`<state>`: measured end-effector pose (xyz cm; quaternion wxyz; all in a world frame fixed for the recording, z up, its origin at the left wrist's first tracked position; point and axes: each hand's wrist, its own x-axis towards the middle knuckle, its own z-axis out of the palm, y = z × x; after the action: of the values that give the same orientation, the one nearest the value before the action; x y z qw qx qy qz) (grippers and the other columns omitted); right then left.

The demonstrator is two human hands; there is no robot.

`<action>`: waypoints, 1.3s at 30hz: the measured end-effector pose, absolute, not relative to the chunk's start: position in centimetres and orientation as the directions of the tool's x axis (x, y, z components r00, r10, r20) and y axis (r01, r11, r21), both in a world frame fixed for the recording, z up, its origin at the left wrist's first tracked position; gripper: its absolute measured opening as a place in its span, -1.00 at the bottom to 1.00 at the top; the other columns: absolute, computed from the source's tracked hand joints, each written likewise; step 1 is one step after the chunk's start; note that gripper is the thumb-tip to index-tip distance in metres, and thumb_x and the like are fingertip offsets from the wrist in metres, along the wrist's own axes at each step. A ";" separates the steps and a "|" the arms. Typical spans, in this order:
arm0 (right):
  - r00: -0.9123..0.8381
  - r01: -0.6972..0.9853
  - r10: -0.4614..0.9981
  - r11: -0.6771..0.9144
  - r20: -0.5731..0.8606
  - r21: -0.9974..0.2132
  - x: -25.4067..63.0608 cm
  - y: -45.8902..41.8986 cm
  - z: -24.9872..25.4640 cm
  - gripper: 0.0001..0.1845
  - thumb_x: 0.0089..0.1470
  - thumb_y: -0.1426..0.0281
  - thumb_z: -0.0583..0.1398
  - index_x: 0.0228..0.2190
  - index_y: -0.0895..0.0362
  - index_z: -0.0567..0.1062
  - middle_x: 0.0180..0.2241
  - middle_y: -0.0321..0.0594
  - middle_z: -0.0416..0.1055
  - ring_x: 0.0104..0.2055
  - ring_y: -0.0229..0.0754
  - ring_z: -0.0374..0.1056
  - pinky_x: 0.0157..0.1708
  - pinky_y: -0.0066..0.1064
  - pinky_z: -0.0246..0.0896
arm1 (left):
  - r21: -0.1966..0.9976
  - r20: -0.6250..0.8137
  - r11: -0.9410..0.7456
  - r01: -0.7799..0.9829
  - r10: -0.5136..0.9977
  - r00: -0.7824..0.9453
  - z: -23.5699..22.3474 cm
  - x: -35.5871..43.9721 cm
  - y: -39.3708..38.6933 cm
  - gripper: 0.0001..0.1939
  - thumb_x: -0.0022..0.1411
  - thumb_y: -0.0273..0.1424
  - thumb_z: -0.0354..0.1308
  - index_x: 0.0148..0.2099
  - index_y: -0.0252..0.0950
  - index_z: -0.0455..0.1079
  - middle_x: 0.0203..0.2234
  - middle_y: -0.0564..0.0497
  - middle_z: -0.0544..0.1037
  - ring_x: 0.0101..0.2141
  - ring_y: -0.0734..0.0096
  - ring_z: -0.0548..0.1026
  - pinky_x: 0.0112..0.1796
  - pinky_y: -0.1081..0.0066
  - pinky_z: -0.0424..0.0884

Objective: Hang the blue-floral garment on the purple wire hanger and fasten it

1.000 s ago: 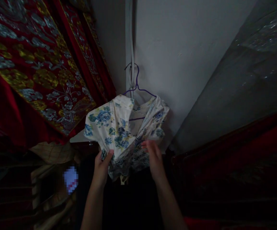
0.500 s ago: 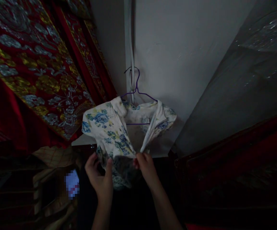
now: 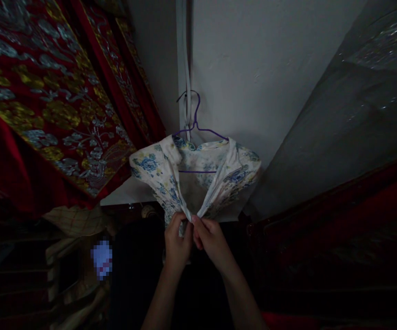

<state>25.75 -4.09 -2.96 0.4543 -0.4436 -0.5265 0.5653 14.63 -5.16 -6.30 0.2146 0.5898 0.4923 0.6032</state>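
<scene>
A white shirt (image 3: 150,167) with blue and yellow-green flowers hangs on a purple wire hanger (image 3: 197,124). Its front falls open in a V, and the two edges come together at my fingers. My left hand (image 3: 178,240) is closed on the left front edge of the shirt. Right beside it, my right hand (image 3: 210,240) pinches the right front edge. The fingertips of both hands nearly touch at the bottom of the V. My hands hide the exact grip, and the lower shirt is mostly lost in shadow.
The hanger's hook hangs by a pale strap (image 3: 186,55) against a white wall (image 3: 246,68). Red cloth (image 3: 64,101) with gold and silver embroidery drapes at the left. Clear plastic sheeting (image 3: 350,110) covers the right side. A wooden chair (image 3: 56,266) stands at lower left.
My left hand has moved right and closed on the shirt's left front edge beside my right hand. The left side of the shirt is drawn inward.
</scene>
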 end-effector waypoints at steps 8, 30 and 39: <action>-0.250 -0.181 0.954 -0.215 -0.167 -0.960 25.8 -4.2 -2.5 -0.39 -0.09 -0.18 0.22 -0.52 0.16 0.43 -0.74 -0.36 0.28 -0.75 -0.40 0.06 -0.73 -0.56 -0.18 | 0.869 0.469 -0.380 0.318 0.838 -0.279 -7.5 15.2 -5.8 -0.89 0.37 -0.39 0.06 -0.21 -0.24 0.39 -0.39 0.04 0.51 -0.35 0.34 0.50 -0.27 0.41 0.38; -0.227 -0.169 0.931 0.251 0.285 -0.953 26.5 3.0 11.7 -0.67 0.27 0.30 0.08 -0.50 0.14 0.41 -0.71 -0.36 0.35 -0.74 -0.41 0.19 -0.74 -0.58 -0.05 | 0.729 0.621 -0.557 0.397 0.783 -0.042 2.9 11.6 -1.4 -0.78 0.32 -0.40 0.20 0.01 -0.25 0.43 -0.32 0.03 0.58 -0.29 0.39 0.55 -0.19 0.41 0.44; -0.193 0.066 0.858 0.496 0.477 -0.866 27.0 3.4 10.6 -0.66 0.28 0.25 0.08 -0.48 0.13 0.43 -0.70 -0.39 0.31 -0.66 -0.36 0.20 -0.60 -0.52 0.03 | 0.335 0.838 -0.682 0.651 0.532 0.126 13.2 12.7 1.6 -0.86 0.39 -0.40 0.11 -0.17 -0.29 0.49 -0.30 -0.04 0.59 -0.26 0.34 0.52 -0.21 0.36 0.39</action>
<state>27.00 3.40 10.58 0.5366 -0.3403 -0.6783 0.3690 12.71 1.63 13.25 -0.0562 0.7482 0.3951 0.5301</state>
